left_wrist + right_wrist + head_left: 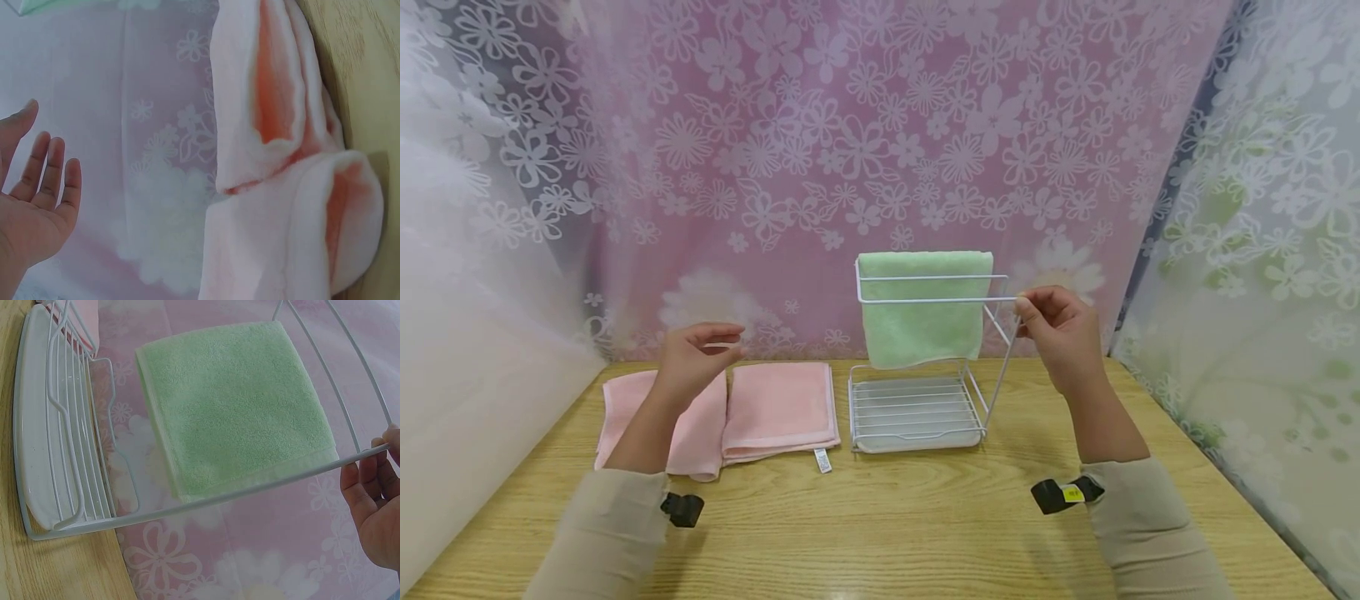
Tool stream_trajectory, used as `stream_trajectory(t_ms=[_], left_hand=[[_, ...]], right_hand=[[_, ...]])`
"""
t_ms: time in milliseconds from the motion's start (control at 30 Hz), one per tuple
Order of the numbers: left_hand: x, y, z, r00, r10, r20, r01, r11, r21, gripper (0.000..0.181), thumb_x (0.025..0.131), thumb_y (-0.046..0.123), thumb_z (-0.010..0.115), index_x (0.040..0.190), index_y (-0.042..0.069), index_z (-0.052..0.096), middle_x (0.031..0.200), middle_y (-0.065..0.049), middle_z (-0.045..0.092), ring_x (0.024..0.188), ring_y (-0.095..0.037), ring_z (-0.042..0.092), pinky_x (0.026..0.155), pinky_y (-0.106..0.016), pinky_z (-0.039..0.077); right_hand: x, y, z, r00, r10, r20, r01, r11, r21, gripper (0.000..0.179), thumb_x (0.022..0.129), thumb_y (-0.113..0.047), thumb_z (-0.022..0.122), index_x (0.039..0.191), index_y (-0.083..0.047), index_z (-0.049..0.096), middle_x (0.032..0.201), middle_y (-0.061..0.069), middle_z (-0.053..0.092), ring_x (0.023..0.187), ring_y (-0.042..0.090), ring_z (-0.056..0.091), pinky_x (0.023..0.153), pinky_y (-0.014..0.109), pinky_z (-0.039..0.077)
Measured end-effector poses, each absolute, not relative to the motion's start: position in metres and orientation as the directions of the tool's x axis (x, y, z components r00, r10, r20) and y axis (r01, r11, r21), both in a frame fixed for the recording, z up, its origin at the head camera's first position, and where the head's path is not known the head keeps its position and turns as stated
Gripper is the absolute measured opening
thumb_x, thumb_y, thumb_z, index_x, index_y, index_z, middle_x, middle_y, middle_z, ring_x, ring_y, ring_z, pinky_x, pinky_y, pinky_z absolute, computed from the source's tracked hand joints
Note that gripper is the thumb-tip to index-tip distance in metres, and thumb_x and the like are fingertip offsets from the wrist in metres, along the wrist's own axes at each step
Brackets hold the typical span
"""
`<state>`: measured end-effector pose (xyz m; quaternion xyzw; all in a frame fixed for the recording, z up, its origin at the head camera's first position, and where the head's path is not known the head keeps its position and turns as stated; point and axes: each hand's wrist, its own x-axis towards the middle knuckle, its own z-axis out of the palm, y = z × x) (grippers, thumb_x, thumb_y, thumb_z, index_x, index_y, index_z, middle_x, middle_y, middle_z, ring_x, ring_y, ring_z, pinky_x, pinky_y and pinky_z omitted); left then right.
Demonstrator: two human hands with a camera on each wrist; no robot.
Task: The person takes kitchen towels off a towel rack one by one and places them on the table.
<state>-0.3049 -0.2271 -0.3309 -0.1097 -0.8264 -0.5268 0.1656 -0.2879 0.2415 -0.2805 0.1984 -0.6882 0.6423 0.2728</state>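
Note:
A white wire rack (925,300) stands on the table, with a green towel (925,329) draped over its rear top bar. My right hand (1063,333) pinches the rack's upper right front corner between thumb and fingers; the right wrist view shows the fingers (369,481) at the frame's bend. Above the folded pink towels my left hand (696,358) hovers with nothing in it, its fingers apart from the thumb. One pink towel (782,408) lies flat with a white tag, and a second pink towel (700,437) lies left of it, partly behind my forearm.
A pale tray (917,408) sits in the rack's base under the wires. Behind the wooden table (865,525) hangs a pink flowered curtain (820,150), and pale flowered sheets flank both sides.

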Motion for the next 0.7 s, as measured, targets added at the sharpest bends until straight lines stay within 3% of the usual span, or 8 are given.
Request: stream_trajectory(t_ms=[533,700], left_hand=[[-0.293,-0.203,-0.319,-0.918,0.056,0.391,0.388,0.324,0.863,0.040,0.084,0.006,0.076,0.122,-0.001,0.066,0.118,-0.017,0.065,0.105,-0.037,0.061,0.077,-0.024,0.056],[-0.289,-0.198,-0.315,-0.919,0.071,0.388,0.390,0.305,0.869,0.043,0.082,0.011,0.080,0.122,0.000,0.066,0.118,-0.016,0.064,0.106,-0.036,0.062,0.077,-0.026,0.056]], right_hand=[[-0.287,0.241,-0.281,-0.772,0.085,0.630,-0.619,0.122,-0.776,0.024,0.093,-0.010,0.066,0.100,0.013,0.062,0.081,0.006,0.062,0.069,0.017,0.058,0.064,0.021,0.056],[-0.288,0.241,-0.281,-0.770,0.086,0.632,-0.622,0.114,-0.774,0.023,0.093,-0.009,0.066,0.100,0.013,0.062,0.080,0.004,0.062,0.068,0.015,0.058,0.064,0.021,0.055]])
